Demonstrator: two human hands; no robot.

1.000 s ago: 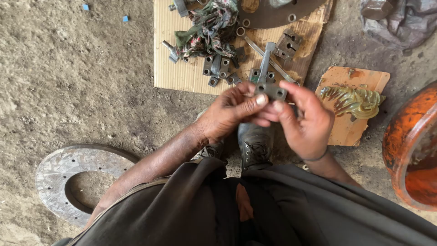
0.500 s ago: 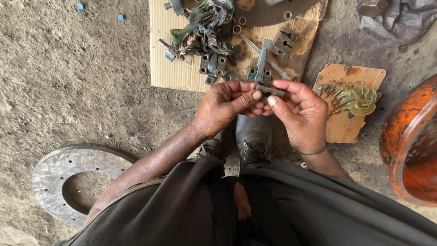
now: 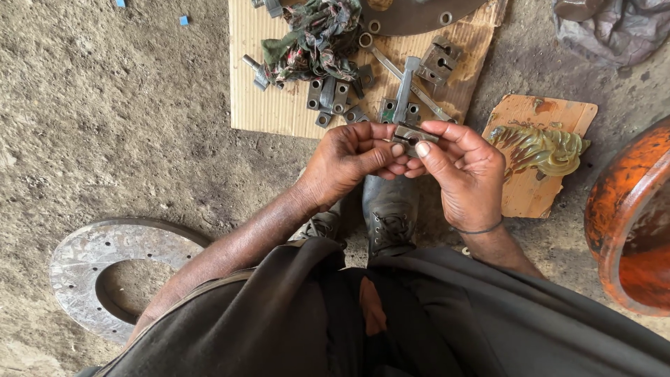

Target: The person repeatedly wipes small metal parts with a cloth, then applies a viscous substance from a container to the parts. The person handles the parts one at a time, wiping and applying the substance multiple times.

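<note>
My left hand point(image 3: 347, 162) and my right hand point(image 3: 464, 169) meet above my black boot point(image 3: 389, 208). Together they pinch a small grey metal block point(image 3: 412, 134) with a hole in it. Fingertips of both hands close on it. Just beyond the hands lies a cardboard sheet point(image 3: 279, 105) carrying several similar metal blocks point(image 3: 328, 94), a long metal bar point(image 3: 405, 91), a flat strip and rings.
A crumpled patterned rag point(image 3: 314, 38) lies on the cardboard. A wooden board point(image 3: 541, 115) smeared with yellow-green grease sits at right, next to an orange drum point(image 3: 631, 216). A round metal flange point(image 3: 105, 269) lies on the dirt floor at left. A dark metal plate point(image 3: 412, 14) is at top.
The hands have turned the small metal block between the fingers; the right thumb now presses on its near end. The view has shifted slightly.
</note>
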